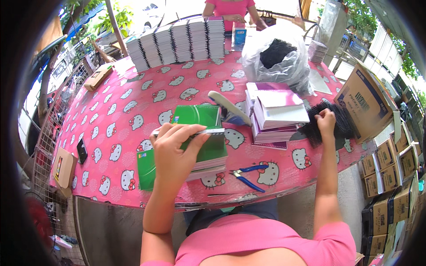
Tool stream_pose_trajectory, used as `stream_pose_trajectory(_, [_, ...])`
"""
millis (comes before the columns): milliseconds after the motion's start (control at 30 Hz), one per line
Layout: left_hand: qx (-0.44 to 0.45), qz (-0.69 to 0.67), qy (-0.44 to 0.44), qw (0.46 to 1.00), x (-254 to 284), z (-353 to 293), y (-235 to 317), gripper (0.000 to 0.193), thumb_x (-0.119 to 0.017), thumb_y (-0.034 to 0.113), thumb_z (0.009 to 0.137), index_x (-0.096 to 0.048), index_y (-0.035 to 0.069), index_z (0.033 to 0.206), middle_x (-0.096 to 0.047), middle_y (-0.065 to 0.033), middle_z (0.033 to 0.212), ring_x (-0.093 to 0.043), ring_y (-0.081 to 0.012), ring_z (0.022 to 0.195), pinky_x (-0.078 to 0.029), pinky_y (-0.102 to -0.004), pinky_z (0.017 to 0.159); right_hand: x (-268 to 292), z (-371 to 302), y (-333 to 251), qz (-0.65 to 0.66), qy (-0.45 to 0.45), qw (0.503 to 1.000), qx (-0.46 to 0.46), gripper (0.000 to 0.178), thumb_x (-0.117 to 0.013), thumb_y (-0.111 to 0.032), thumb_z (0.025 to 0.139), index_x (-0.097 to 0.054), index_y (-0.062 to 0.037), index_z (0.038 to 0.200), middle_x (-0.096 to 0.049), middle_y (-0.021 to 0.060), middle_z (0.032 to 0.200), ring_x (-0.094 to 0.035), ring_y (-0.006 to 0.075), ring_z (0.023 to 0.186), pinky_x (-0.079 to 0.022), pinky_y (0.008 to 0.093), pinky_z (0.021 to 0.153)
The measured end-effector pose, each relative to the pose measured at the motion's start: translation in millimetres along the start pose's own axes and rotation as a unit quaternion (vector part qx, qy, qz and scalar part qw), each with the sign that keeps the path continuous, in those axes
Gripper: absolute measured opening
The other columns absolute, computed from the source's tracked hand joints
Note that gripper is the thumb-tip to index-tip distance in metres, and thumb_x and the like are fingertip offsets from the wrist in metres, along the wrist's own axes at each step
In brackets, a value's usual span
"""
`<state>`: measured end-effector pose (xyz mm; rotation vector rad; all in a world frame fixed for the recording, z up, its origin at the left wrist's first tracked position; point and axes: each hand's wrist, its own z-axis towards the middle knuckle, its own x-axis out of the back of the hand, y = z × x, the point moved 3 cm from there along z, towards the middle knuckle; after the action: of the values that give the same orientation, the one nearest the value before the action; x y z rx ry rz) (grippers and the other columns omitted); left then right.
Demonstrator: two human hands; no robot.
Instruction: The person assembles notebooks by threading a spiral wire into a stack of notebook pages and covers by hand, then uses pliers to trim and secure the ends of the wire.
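Single head-worn fisheye view, steeply downward over the table (148, 104).

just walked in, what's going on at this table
The person's left hand holds a thin pad edge-on over stacked green notebooks. The right hand is at a pile of black spiral coils; whether it grips any is unclear. Purple-covered notebooks sit between the hands, and blue-handled pliers lie nearer the person. Another person is across the table.

Your place is open and bright with daylight.
Before you stands the pink-covered table (204, 86); below it is grey floor (113, 226), at your left a wire fence (51, 119), and farther away green leaves (117, 20) and a grey post (331, 29).
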<state>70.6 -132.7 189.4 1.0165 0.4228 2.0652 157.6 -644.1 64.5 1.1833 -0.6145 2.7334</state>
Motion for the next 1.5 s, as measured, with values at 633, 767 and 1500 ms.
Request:
stream_pose_trajectory(633, [-0.050, 0.002, 0.043, 0.998, -0.1, -3.9, 1.8, 0.022, -0.083, 0.019, 0.066, -0.074, 0.008, 0.082, -0.069, -0.0031, 0.080, -0.058, -0.0185, 0.081, -0.044, -0.0337, 0.076, 132.7, -91.1, -318.9, 0.476, -0.313, 0.774, 0.274, 0.016, -0.071, -0.002, 0.075, -0.065, -0.0034, 0.090, -0.059, 0.0084, 0.085, -0.060, 0.0188, 0.072, -0.047, 0.0303, 0.065])
stream_pose_trajectory(767, [-0.053, 0.009, 0.056, 0.997, -1.2, -5.8, 4.2, 0.021, -0.082, 0.017, 0.066, -0.074, 0.008, 0.084, -0.069, -0.0027, 0.081, -0.058, -0.0180, 0.081, -0.044, -0.0334, 0.075, 126.9, -87.8, -318.1, 0.430, -0.428, 0.770, 0.198, 0.018, -0.070, -0.011, 0.081, -0.061, -0.0036, 0.095, -0.058, 0.0097, 0.084, -0.060, 0.0220, 0.074, -0.047, 0.0331, 0.064])
stream_pose_trajectory(1500, [-0.090, -0.002, 0.067, 0.994, -1.4, -12.8, 0.1, 0.019, -0.082, 0.022, 0.065, -0.073, 0.016, 0.081, -0.067, 0.0042, 0.079, -0.057, -0.0153, 0.080, -0.030, -0.0345, 0.084, 97.9, -52.9, -227.7, 0.121, -0.171, 0.912, 0.352, 0.031, -0.076, -0.012, 0.070, -0.069, -0.0035, 0.099, -0.063, 0.0107, 0.098, -0.060, 0.0297, 0.094, -0.048, 0.0390, 0.083])
